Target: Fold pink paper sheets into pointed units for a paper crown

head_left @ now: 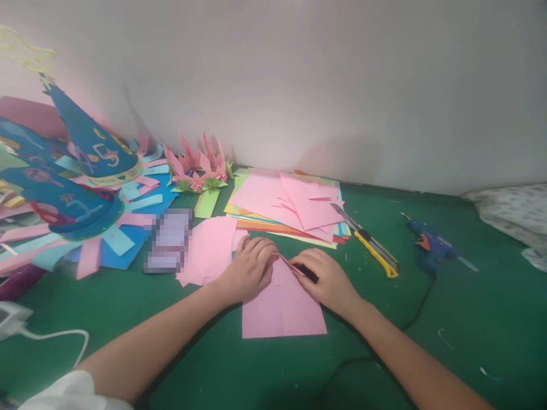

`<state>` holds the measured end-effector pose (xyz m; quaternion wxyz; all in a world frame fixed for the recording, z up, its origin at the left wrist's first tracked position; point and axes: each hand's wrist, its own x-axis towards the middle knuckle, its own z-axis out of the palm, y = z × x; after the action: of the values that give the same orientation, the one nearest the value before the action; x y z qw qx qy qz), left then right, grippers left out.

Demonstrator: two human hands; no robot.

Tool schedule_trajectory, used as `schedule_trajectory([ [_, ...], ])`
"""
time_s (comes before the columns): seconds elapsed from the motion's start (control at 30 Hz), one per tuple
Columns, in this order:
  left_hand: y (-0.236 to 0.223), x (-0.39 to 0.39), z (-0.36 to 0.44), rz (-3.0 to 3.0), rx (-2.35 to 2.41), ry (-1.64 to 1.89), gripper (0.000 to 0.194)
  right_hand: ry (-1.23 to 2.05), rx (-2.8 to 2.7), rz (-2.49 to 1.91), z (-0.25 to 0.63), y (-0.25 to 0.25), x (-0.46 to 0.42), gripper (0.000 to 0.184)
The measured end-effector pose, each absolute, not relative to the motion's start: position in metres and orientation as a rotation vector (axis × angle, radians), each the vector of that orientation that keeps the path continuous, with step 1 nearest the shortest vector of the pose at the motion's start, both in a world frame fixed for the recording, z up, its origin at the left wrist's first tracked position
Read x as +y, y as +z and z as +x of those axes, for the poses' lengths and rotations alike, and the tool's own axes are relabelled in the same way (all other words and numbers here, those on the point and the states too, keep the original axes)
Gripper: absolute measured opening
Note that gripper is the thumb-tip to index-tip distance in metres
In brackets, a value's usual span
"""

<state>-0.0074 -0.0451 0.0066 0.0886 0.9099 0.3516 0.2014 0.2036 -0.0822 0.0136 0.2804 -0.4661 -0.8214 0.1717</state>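
Across the frame's lower centre, two hands (252, 267) (327, 279), slightly apart, grip pink paper (284, 310) on a green table (192, 364) below a pale wall (342, 85).

- I see the pink sheet (284, 313) is paper, flat and not shiny, with faint crease lines.
- The paper pile (273, 199) looks smooth and dull too.
- The folded flowers (204, 165) are paper, with crisp, pointy tips.
- The cutter (371, 247) has a yellow handle that looks like plastic and a grey metal blade.
- The glue gun (436, 247) looks like blue and orange plastic, and its stick looks cloudy and see-through.
- The plug (12, 319) looks like smooth white plastic.
- The tall blue hat (85, 128) is dull, but I can't tell if it is paper or felt.
- The spotted cover (517, 216) looks like soft, rumpled cloth.
- The green surface (235, 373) is mostly dull, with pale specks.
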Motion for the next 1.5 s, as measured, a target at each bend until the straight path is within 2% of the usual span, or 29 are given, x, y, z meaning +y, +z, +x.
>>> schedule_trajectory([
  [0.17,0.0037,-0.0446,-0.0078,2.679,1.129,0.639,0.029,0.417,-2.163,-1.307,0.205,0.0096,-0.0823,0.017],
  [0.63,0.0066,-0.045,-0.0071,2.708,1.137,0.599,0.023,0.286,-2.242,-1.286,0.2077,0.0058,-0.08,0.028],
  [1.03,0.005,-0.0447,-0.007,2.732,1.149,0.575,0.023,0.061,-2.387,-1.209,0.208,0.0075,-0.0809,0.024],
  [1.27,0.0056,-0.0462,-0.0068,2.717,1.167,0.565,0.024,0.096,-2.376,-1.195,0.2078,0.0096,-0.0793,0.023],
  [1.5,0.0054,-0.0466,-0.0066,2.794,1.171,0.567,0.034,0.159,-2.345,-1.166,0.2096,0.011,-0.0794,0.024],
])
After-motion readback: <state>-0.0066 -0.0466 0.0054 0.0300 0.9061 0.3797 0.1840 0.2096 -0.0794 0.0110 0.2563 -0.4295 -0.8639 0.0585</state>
